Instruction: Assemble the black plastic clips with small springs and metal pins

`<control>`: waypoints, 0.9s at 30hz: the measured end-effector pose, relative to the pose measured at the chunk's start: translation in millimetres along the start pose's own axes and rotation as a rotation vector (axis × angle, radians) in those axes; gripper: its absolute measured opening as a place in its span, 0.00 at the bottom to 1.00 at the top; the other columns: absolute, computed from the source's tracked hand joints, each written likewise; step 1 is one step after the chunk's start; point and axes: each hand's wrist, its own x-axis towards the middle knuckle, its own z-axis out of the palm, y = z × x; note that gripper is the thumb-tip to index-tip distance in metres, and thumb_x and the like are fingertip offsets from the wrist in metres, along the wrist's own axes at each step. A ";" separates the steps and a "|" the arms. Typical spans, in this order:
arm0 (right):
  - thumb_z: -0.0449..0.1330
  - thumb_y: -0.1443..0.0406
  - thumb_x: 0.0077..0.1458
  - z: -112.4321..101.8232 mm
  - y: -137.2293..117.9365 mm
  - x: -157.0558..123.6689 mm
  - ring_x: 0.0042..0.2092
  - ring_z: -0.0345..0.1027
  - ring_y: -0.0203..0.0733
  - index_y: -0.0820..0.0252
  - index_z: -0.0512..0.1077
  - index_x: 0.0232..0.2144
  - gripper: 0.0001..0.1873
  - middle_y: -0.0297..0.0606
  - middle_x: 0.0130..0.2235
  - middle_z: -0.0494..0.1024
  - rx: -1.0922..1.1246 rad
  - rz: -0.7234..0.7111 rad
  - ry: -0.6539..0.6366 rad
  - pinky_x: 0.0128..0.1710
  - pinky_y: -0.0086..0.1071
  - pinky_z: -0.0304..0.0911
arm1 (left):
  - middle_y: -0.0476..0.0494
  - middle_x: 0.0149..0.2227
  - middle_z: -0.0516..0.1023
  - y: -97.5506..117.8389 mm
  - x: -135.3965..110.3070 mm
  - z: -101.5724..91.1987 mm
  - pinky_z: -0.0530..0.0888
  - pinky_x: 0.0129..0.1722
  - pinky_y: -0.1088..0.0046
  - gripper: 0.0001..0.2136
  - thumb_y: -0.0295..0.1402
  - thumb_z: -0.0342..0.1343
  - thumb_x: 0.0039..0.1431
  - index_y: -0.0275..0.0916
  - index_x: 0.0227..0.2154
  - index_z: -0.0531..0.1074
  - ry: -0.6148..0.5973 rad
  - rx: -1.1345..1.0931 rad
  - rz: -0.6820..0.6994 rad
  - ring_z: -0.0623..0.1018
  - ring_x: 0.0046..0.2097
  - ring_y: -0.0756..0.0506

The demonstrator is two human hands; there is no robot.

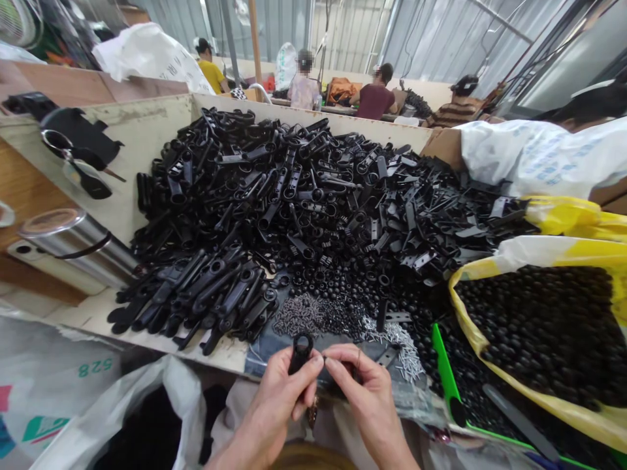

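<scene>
Gripping a black bracket [301, 352] in left hand [277, 408] — right hand [367, 405] pinched beside it, near the tray edge [147, 333].

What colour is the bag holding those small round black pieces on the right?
The crumpled plastic bag is white and yellow, best seen in the head view.

The left hand [279, 398] is raised with its fingers curled closed and thumb on top; the right hand [365, 398] sits just beside it, thumb and forefinger pinched together, both bare and angled inward.
</scene>
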 end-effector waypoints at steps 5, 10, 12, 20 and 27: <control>0.68 0.55 0.57 -7.9 -5.1 0.5 0.35 0.72 0.43 0.56 0.83 0.31 0.11 0.38 0.34 0.81 -0.032 -0.003 -0.080 0.35 0.31 0.66 | 0.59 0.12 0.63 3.2 1.5 2.7 0.47 0.15 0.82 0.20 0.48 0.71 0.42 0.37 0.29 0.73 -0.021 -0.034 -0.037 0.55 0.16 0.57; 0.68 0.55 0.57 -11.2 2.3 -1.6 0.31 0.70 0.40 0.57 0.81 0.34 0.12 0.36 0.32 0.81 -0.045 0.092 -0.017 0.31 0.29 0.64 | 0.60 0.13 0.64 3.4 4.6 9.2 0.47 0.15 0.82 0.16 0.41 0.71 0.41 0.38 0.26 0.72 0.000 -0.146 -0.077 0.53 0.16 0.58; 0.68 0.56 0.57 -12.5 1.6 -1.3 0.31 0.70 0.40 0.56 0.82 0.33 0.11 0.36 0.32 0.81 -0.077 0.037 -0.011 0.30 0.29 0.63 | 0.60 0.14 0.65 2.6 5.5 10.0 0.48 0.15 0.82 0.16 0.40 0.71 0.41 0.37 0.26 0.71 0.001 -0.164 -0.084 0.54 0.16 0.59; 0.65 0.63 0.60 -15.7 -8.1 -1.2 0.23 0.62 0.35 0.55 0.83 0.36 0.06 0.37 0.33 0.80 -0.306 -0.233 0.004 0.23 0.28 0.60 | 0.61 0.14 0.66 -6.8 9.0 13.3 0.52 0.17 0.81 0.16 0.39 0.71 0.42 0.38 0.26 0.68 -0.029 -0.284 -0.187 0.55 0.14 0.60; 0.64 0.64 0.59 -20.9 -8.5 3.9 0.22 0.60 0.34 0.56 0.79 0.34 0.04 0.36 0.33 0.79 -0.369 -0.247 0.019 0.21 0.28 0.60 | 0.50 0.24 0.77 4.5 -4.0 3.4 0.61 0.23 0.78 0.14 0.30 0.59 0.46 0.36 0.39 0.73 -0.163 -0.251 -0.208 0.67 0.20 0.54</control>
